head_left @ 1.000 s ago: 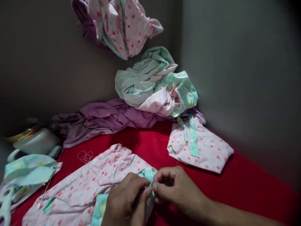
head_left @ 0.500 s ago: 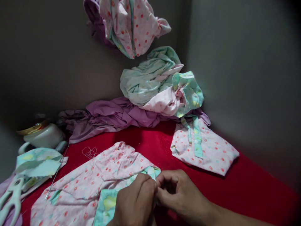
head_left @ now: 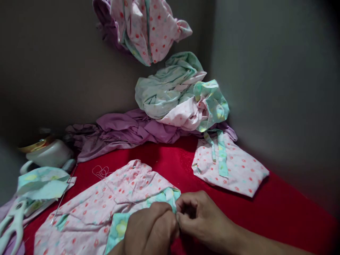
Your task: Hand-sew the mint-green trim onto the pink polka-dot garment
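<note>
Pink dotted garment [head_left: 106,209] spread on red cloth [head_left: 278,212]. Left hand [head_left: 151,230] and right hand [head_left: 202,217] both pinched closed on its green edge [head_left: 167,194]. Judged light, soft, limp; best held at that edge.

On the cloth-covered surface [head_left: 278,209], the spread garment [head_left: 106,205] lies at the near left. The left hand [head_left: 151,232] and right hand [head_left: 202,219] meet at its trimmed edge [head_left: 166,194], fingertips touching, at the near centre. A folded garment [head_left: 231,168] lies beyond them to the right, well apart. Behind, in the corner, a crumpled heap [head_left: 180,95] rests on a long bundle [head_left: 124,132] running leftward. Another garment [head_left: 148,24] hangs above the heap. At far left, a lidded container [head_left: 47,154] stands behind folded pieces [head_left: 42,182]; scissors [head_left: 12,226] lie nearest. A loose thread [head_left: 101,172] lies between bundle and spread garment.
</note>
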Available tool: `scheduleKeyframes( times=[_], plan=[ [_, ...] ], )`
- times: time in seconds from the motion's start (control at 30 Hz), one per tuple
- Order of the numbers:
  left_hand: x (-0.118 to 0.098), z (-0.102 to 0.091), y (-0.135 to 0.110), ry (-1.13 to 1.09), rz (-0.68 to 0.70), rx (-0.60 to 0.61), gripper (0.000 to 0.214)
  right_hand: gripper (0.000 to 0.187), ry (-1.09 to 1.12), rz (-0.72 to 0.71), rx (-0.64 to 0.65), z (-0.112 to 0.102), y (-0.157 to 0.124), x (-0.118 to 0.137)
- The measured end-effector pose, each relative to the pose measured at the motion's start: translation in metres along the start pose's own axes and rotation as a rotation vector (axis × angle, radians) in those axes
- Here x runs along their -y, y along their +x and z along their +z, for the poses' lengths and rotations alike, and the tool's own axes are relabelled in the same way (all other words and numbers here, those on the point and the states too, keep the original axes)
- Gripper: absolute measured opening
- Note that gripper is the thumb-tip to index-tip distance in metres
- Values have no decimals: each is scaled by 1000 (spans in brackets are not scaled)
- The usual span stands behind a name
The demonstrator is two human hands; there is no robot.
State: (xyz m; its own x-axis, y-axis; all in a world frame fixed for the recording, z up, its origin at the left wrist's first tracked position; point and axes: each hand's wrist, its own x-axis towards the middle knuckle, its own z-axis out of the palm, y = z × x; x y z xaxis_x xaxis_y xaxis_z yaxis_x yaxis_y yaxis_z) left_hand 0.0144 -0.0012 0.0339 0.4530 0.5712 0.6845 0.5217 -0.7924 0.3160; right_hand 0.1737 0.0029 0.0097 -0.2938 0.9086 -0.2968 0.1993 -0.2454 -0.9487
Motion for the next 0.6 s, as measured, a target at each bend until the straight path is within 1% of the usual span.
scheduleKeyframes(
  times=[0.03,0.07,0.13,0.17,0.2,0.27,0.3,0.33,0.37,0.47,0.53,0.57,0.6],
  plan=[
    [0,-5,3,6,-28,10,18,6,37,30,7,-1,1,1],
    [0,-9,6,-2,-84,9,18,6,87,65,20,-2,1,3],
    [3,-14,11,-75,-243,13,16,8,180,118,45,-5,2,7],
    [5,-14,12,-131,-315,41,14,9,206,126,53,-6,2,8],
    [7,-13,12,-189,-362,93,12,10,216,122,59,-6,2,9],
    [9,-7,10,-278,-402,253,10,10,203,91,56,-6,2,9],
    [9,-3,8,-287,-402,307,11,10,188,74,45,-5,2,9],
    [9,1,5,-275,-391,323,14,11,168,59,35,-5,1,8],
    [9,5,3,-253,-368,310,15,11,151,50,27,-3,1,7],
    [6,13,-3,-193,-235,237,18,9,129,52,38,0,1,4],
    [3,13,-5,-165,-167,174,19,6,87,47,43,1,1,2],
    [2,11,-5,-156,-154,133,20,4,58,44,40,1,1,2],
    [1,8,-4,-161,-170,99,21,3,31,44,32,1,1,2]
  ],
)
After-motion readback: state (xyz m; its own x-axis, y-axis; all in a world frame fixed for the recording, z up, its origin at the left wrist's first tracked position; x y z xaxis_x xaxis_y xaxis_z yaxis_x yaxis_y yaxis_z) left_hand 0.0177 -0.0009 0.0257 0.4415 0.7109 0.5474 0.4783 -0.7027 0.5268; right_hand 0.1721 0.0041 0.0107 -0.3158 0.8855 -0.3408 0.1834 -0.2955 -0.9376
